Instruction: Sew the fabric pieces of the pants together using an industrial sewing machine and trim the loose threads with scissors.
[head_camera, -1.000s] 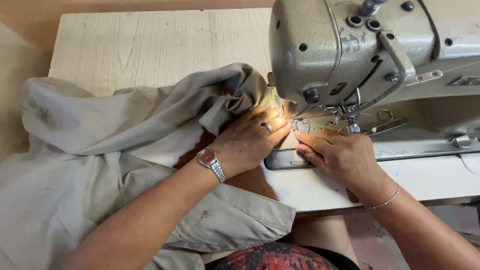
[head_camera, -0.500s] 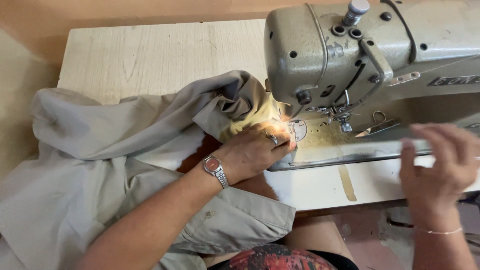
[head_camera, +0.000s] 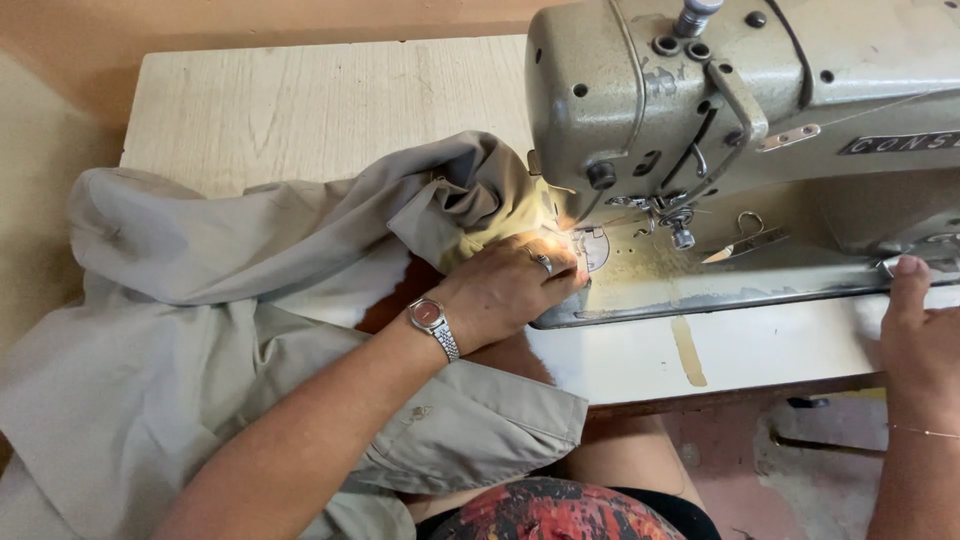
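A grey-beige garment (head_camera: 220, 330) lies bunched across the pale wooden table (head_camera: 330, 100) and over my lap. My left hand (head_camera: 505, 290), with a wristwatch and a ring, presses flat on the cloth at the edge of the metal bed, just left of the presser foot (head_camera: 680, 232) of the grey-green sewing machine (head_camera: 730, 100). A lamp lights the cloth there. My right hand (head_camera: 918, 335) is at the right edge, its fingertips touching the front rim of the machine bed (head_camera: 740, 290), holding nothing.
A small pair of metal snips (head_camera: 740, 243) lies on the machine bed right of the needle. The machine head overhangs the bed. Below the table's front edge I see my patterned clothing (head_camera: 560, 515) and a reddish floor (head_camera: 800, 460).
My right hand left the cloth by the needle, swung out to the right and came down on the bed's front rim. The left hand stayed pressed on the cloth.
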